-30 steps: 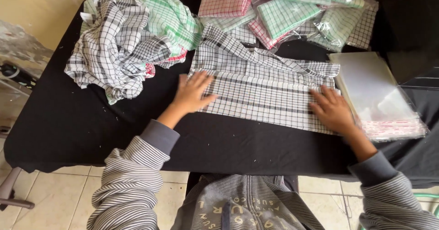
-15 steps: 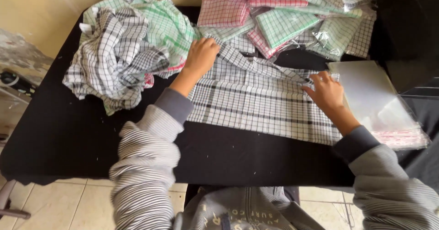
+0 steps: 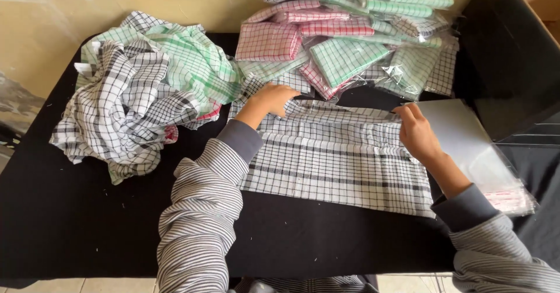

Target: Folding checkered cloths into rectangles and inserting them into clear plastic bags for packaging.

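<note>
A black-and-white checked cloth [image 3: 338,165] lies spread flat on the black table [image 3: 87,223]. My left hand [image 3: 269,100] grips the cloth's far left corner, fingers curled over the edge. At the far right corner my right hand [image 3: 415,132] pinches the same far edge. Both arms wear grey striped sleeves.
A crumpled heap of loose checked cloths [image 3: 140,89], black, green and red, sits at the left. Several folded cloths in clear bags [image 3: 350,36] are stacked at the back. A pile of empty clear plastic bags [image 3: 472,147] lies at the right. A yellow wall stands behind.
Both hands have moved from the cloth's near part up to its far edge and taken hold of it. The view has shifted forward.
</note>
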